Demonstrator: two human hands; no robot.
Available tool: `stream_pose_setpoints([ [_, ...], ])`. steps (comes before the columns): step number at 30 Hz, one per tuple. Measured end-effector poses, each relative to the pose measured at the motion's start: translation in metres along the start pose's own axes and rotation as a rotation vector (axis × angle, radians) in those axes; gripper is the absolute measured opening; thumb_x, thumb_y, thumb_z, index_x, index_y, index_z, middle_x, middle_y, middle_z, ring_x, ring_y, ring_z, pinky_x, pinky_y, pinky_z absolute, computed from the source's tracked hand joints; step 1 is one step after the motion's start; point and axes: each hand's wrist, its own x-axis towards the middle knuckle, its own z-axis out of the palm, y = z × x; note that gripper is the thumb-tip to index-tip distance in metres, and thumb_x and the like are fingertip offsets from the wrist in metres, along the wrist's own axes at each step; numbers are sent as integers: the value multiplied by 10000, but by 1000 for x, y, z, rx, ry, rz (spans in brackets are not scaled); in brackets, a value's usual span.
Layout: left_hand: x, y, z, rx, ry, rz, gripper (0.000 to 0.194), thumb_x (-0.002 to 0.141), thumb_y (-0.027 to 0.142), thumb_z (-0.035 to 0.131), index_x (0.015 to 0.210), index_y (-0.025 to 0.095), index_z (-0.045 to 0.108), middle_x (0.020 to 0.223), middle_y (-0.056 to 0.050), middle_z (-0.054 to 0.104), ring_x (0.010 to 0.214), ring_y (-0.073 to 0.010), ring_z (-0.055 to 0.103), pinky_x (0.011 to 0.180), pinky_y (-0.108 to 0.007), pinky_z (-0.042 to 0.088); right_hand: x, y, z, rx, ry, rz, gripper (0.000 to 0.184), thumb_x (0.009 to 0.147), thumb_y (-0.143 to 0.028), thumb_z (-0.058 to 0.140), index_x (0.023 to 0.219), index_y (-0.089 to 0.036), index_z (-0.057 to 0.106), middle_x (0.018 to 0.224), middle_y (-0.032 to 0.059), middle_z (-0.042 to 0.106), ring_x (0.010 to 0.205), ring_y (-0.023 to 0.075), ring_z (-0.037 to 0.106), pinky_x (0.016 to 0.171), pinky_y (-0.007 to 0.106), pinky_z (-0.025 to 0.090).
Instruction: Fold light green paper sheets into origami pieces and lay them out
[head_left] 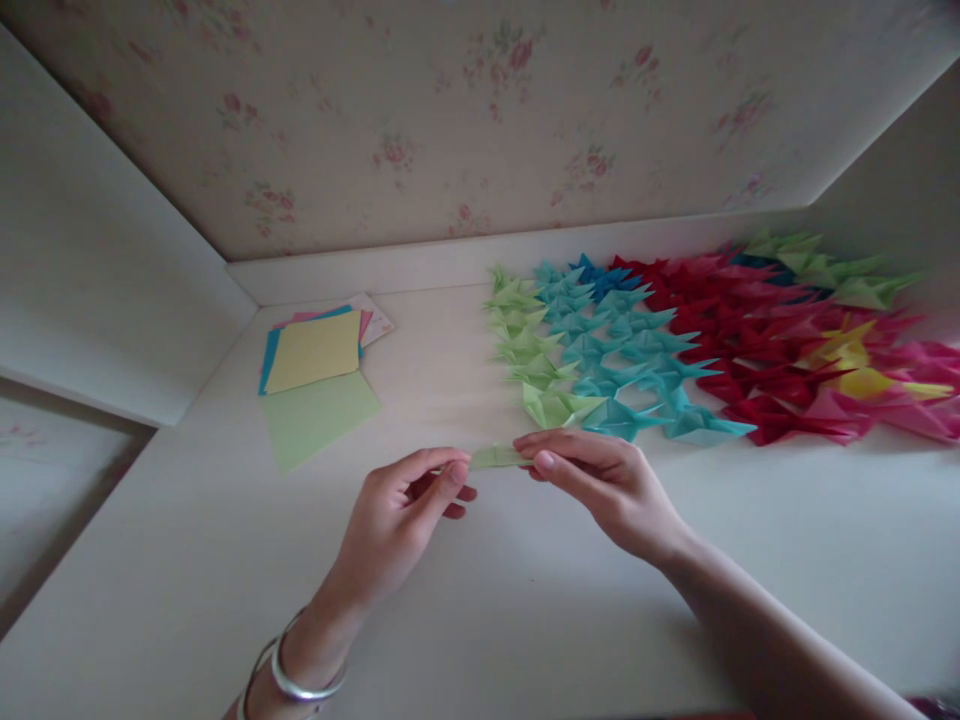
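A small folded piece of light green paper (499,457) is pinched between both hands just above the white desk (525,600). My left hand (409,510), with a silver bangle on the wrist, grips its left end with thumb and fingers closed. My right hand (596,478) holds its right end in a pinch. Behind the hands lie rows of folded paper cranes (675,340) in green, blue, red, pink and yellow.
A stack of square coloured paper sheets (315,350) lies at the back left, with a loose light green sheet (319,415) in front of it. A floral wall (450,110) rises behind the desk. White side panels close in both sides.
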Motion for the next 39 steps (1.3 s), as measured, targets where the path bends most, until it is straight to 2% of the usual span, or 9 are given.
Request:
stream_pose_setpoints([
  [3,1,-3,0,-26,4,-3,234,867,380,719,983,180,757,901,-44,784,782,-179,745,687,-238,615,-2,3,3,34,65,-64,102,897,-281,708,933,-238,794,1187,82,735,1057,223,695,819,277,569],
  [6,2,-7,0,-34,40,16,246,841,329,754,1048,199,726,912,-23,780,757,-145,723,693,-209,589,-4,6,10,161,69,-54,149,890,-228,702,1023,-261,760,1272,73,695,1087,217,697,836,281,582],
  [9,3,-9,0,-69,68,37,317,837,311,761,1129,220,682,971,-18,774,795,-143,725,732,-215,587,-4,6,16,262,8,16,250,894,-214,686,1140,-254,699,1156,72,747,1015,212,734,832,298,598],
  [15,3,-11,2,9,-22,-6,363,845,355,753,1166,199,687,940,-37,775,804,-165,727,744,-243,589,-3,6,23,150,13,54,174,880,-264,703,1040,-201,734,958,67,785,855,206,755,754,300,617],
  [18,3,-14,5,-2,-67,-6,315,862,343,734,1135,188,707,866,-30,772,751,-159,722,710,-240,589,-5,9,26,220,40,78,196,866,-290,721,1040,-200,724,891,57,793,796,194,756,723,301,633],
  [21,2,-16,9,-18,-40,23,247,867,318,727,1072,181,730,828,-23,762,690,-140,707,669,-225,581,-6,9,28,327,27,130,213,854,-311,735,1032,-197,709,841,47,796,770,185,757,705,295,645],
  [24,1,-15,11,-24,-25,28,226,863,311,733,1049,182,740,820,-17,752,688,-131,697,661,-212,571,-5,7,29,373,30,177,213,835,-327,755,998,-197,711,819,37,795,771,174,753,687,271,641],
  [28,1,-12,11,-66,-34,-49,290,870,349,728,1112,189,717,815,-9,739,685,-128,695,661,-215,575,-1,7,28,389,18,206,247,832,-337,761,1027,-196,705,812,27,790,759,150,735,716,260,624],
  [39,1,-6,9,-182,-22,-109,386,869,384,727,1205,210,650,1071,-41,730,726,-145,740,705,-256,617,-1,3,26,426,-64,227,395,864,-379,734,1210,-208,650,941,41,768,814,164,733,775,308,609],
])
